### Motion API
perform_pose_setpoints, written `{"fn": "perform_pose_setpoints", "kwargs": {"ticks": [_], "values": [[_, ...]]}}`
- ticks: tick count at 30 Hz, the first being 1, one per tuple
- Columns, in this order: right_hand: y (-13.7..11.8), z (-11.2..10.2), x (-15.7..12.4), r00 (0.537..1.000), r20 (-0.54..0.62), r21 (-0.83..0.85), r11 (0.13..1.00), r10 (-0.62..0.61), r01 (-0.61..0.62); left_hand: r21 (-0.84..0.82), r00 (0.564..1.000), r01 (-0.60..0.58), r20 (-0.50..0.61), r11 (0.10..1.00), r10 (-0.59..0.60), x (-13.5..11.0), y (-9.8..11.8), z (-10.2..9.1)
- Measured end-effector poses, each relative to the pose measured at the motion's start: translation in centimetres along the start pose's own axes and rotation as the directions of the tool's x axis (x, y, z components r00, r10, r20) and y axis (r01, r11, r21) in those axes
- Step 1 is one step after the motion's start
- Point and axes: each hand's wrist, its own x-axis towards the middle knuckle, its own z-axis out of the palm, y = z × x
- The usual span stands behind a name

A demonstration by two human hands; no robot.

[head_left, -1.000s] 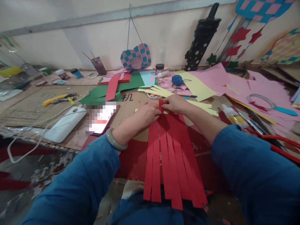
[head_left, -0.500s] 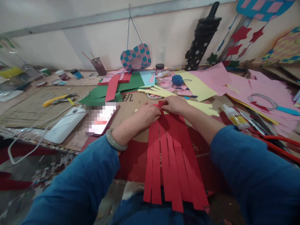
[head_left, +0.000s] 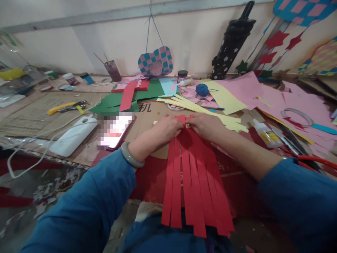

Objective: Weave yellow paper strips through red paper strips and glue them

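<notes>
Several long red paper strips (head_left: 196, 182) fan out toward me over the table's front edge. At their far end, my left hand (head_left: 170, 127) has its fingers curled and pinched on the strips. Close beside it, my right hand (head_left: 201, 124) bends its fingers down on the same end, thumb hidden. A pale yellow paper strip passes crosswise among the red ones there, mostly covered by my hands. Just beyond lie loose pale yellow strips (head_left: 195, 107).
Left are a phone (head_left: 117, 131), a white power bank (head_left: 75, 135) with a cable, and yellow-handled pliers (head_left: 63, 108). A glue bottle (head_left: 267, 133) and red-handled tool (head_left: 316, 160) lie right. Behind are green paper (head_left: 150, 92), blue yarn (head_left: 202, 90) and pink paper (head_left: 237, 89).
My right hand has shifted slightly right and nearer along the strips' far end, its forearm lower. My left hand stays on the strips. The view has shifted a little.
</notes>
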Motion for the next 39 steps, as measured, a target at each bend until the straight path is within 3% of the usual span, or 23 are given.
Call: {"fn": "perform_pose_setpoints", "kwargs": {"ticks": [9, 12, 18, 21, 26, 31, 39], "values": [[-0.5, 0.5, -0.6, 0.997, -0.016, -0.068, 0.995, -0.073, 0.072, 0.043, 0.999, 0.04, 0.022, 0.998, -0.041, 0.1, 0.3, 0.2], [-0.5, 0.4, -0.6, 0.997, -0.025, -0.074, 0.995, -0.067, 0.065, 0.031, 0.999, 0.023, -0.025, 0.999, -0.022, 0.1, 0.1, 0.4], [0.7, 0.8, -0.7, 0.996, -0.087, -0.054, 0.998, -0.036, 0.031, -0.156, 0.988, -0.03, -0.158, 0.987, 0.005, 0.4, -2.0, 0.9], [1.2, 1.4, -0.7, 0.983, -0.134, -0.066, 0.991, -0.123, 0.115, -0.168, 0.978, 0.019, -0.2, 0.986, -0.053, 0.3, -2.9, 0.7], [1.3, 2.4, -0.7, 0.927, -0.193, -0.109, 0.946, -0.32, 0.304, -0.131, 0.98, 0.097, -0.158, 0.987, -0.118, 0.0, -3.1, 0.5], [1.2, 2.7, -0.7, 0.933, -0.156, -0.106, 0.944, -0.326, 0.312, -0.101, 0.993, 0.021, -0.116, 0.995, -0.033, 0.2, -3.3, 1.2], [1.4, 3.1, -0.6, 0.939, -0.143, -0.082, 0.949, -0.314, 0.305, -0.084, 0.996, 0.09, 0.016, 0.992, -0.089, 0.1, -3.0, 1.1]]}}
